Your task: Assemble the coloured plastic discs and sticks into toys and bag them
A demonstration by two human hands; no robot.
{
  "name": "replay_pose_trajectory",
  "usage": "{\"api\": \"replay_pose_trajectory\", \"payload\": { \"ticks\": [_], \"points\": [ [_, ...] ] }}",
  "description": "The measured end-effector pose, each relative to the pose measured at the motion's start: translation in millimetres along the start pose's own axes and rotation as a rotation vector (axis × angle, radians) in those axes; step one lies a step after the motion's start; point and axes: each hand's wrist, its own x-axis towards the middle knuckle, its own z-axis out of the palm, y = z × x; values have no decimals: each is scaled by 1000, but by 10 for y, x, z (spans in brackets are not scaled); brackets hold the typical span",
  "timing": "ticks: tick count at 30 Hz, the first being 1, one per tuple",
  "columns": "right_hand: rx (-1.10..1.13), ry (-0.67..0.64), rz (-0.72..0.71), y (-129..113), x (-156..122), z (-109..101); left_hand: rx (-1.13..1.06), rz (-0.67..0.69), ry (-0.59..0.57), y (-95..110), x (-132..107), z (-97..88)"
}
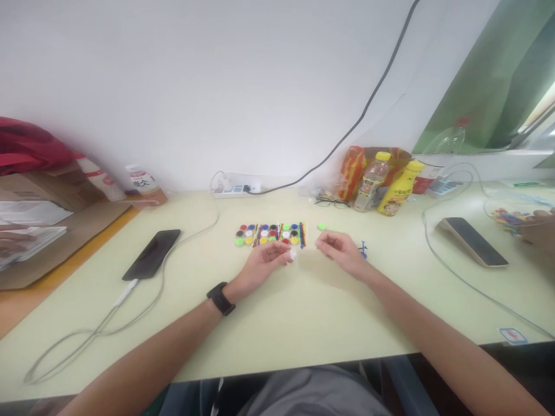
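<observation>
My left hand [265, 261] rests on the pale table [303, 312] with its fingers pinched on a small white cap [293, 253]. My right hand [342, 249] lies just to the right, fingers curled together; what they hold, if anything, is too small to see. Just beyond both hands sit rows of small coloured caps [266, 233] with several coloured sticks [302, 234] among them. A lone green cap [321, 227] lies above my right hand. A small blue piece [363, 249] sits at my right hand's right side.
A black phone [151, 254] on a white cable lies at left, another phone [472, 241] at right. A power strip [236, 188], glasses [332, 202] and two yellow-capped bottles [385, 182] stand at the back. Another person's hand [540, 231] reaches into a bowl of coloured pieces [507, 218].
</observation>
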Motion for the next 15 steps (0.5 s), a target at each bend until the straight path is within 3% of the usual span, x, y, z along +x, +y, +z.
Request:
{"api": "replay_pose_trajectory", "payload": {
  "ticks": [3,6,10,15],
  "points": [
    [-130,197,-36,90,91,-269,-7,-5,19,-35,19,-40],
    [-453,355,-110,257,184,-570,-18,-32,40,-71,41,-86],
    [-754,232,-165,492,247,-840,-57,-82,64,-80,60,-129],
    [-829,52,-177,620,265,-922,-110,-123,75,-29,58,-118]
  ]
}}
